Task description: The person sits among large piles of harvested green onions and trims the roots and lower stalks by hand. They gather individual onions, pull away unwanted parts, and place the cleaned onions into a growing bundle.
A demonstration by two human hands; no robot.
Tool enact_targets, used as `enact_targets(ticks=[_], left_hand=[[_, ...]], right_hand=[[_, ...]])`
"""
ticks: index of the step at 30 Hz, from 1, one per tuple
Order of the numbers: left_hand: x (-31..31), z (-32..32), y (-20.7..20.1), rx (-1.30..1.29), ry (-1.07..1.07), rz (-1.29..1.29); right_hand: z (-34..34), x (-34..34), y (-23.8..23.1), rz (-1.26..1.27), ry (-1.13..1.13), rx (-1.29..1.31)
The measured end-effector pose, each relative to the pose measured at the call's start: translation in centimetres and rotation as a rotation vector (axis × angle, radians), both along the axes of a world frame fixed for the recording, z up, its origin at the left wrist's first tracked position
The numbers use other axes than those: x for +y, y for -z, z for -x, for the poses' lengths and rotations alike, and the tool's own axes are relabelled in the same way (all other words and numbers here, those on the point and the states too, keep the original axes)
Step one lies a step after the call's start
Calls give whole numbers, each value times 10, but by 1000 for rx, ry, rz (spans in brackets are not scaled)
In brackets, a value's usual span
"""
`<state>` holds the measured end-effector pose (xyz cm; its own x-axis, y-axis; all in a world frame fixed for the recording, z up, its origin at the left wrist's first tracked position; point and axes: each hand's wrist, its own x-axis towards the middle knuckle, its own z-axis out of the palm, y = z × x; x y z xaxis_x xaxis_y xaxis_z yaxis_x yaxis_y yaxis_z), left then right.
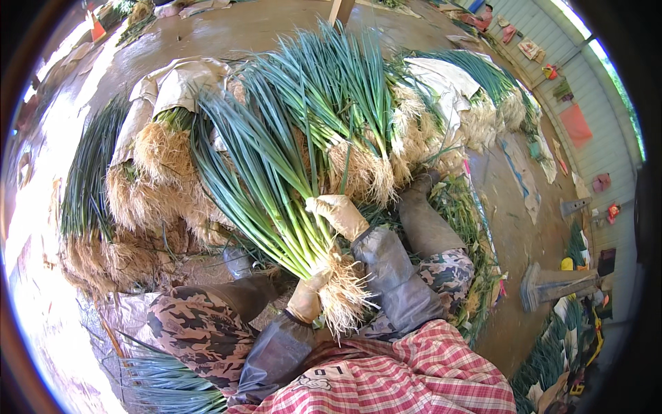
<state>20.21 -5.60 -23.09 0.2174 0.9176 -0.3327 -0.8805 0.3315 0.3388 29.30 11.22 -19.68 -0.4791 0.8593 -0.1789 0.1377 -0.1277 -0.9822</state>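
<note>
A big bunch of green onions (279, 224) slants across my lap, its dark leaves up to the left and its pale, stringy roots (345, 293) down to the right. My left hand (307, 297), in a tan glove, grips the bunch low, just beside the roots. Higher up, my right hand (339, 214), gloved alike, is closed at the right edge of the stalks; its fingertips are partly hidden. Grey plastic sleeves cover both forearms. More green onions (331, 96) lie just beyond the bunch, roots toward me.
Root-ended bundles stand at left, some under beige cloth (189, 79); others lie at right beneath white cloth (441, 83). Leaf scraps (455, 276) litter the ground by my right boot (426, 214). Loose green onions (172, 379) are by my left knee. A grey pillar base (552, 286) stands far right.
</note>
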Motion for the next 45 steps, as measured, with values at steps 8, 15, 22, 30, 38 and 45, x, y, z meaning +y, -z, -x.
enact_targets(ticks=[8, 15, 22, 30, 38, 45], left_hand=[[3, 4, -55, -382, -127, -146], [4, 6, -49, -385, -12, -24], [-1, 6, -15, -277, 77, 10], [0, 6, -61, -368, -32, -32], [4, 12, -50, -374, -165, -109], [2, 13, -43, -386, -90, -61]], right_hand=[[-38, -83, -53, -132, 474, 235], [-76, -57, -72, -192, 453, -75], [0, 33, 52, -237, 132, -597], [-51, -68, -65, -114, 685, 85], [-134, -65, -97, -244, 940, 339], [-32, -41, -15, 295, 39, 34]])
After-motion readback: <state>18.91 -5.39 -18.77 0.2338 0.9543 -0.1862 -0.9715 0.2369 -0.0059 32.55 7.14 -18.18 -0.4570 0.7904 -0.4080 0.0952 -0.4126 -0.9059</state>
